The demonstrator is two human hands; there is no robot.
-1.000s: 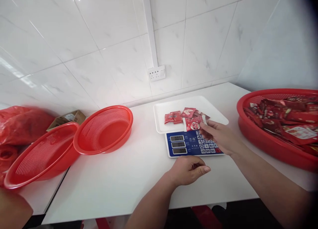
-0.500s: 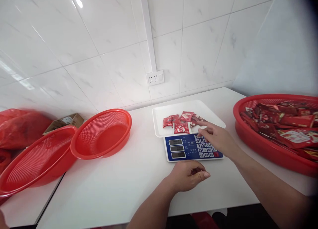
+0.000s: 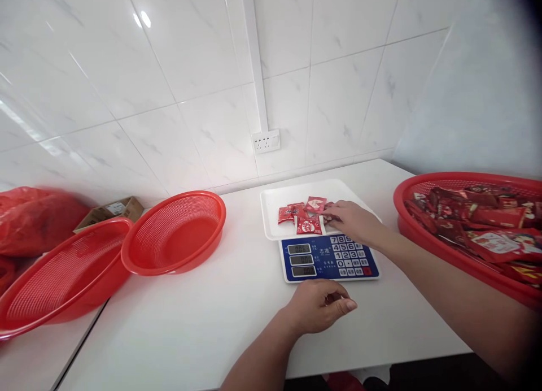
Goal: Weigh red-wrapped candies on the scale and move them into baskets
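Observation:
A white and blue weighing scale point(image 3: 290, 273) stands on the table, with small red snack packets point(image 3: 310, 225) heaped on its white tray point(image 3: 277, 199). My right hand point(image 3: 353, 221) reaches over the keypad to the right side of the heap. Its fingers are closed on a dark red packet point(image 3: 329, 206), partly hidden by them. Below the scale's front edge, my left hand point(image 3: 319, 306) rests loosely curled. Thumb and fingers come near each other, and I see no packet in them; the palm is hidden.
At right stands a large red basket point(image 3: 402, 213) full of red packets. Two red mesh baskets, one nearer the middle point(image 3: 212, 241) and one farther left point(image 3: 84, 266), are on the left. Behind them are a cardboard box point(image 3: 129, 207) and a red plastic bag point(image 3: 38, 218).
My right hand has moved from above the keypad onto the packets on the tray, its fingers now closing on one. My left hand has stayed in nearly the same place. The view has shifted slightly.

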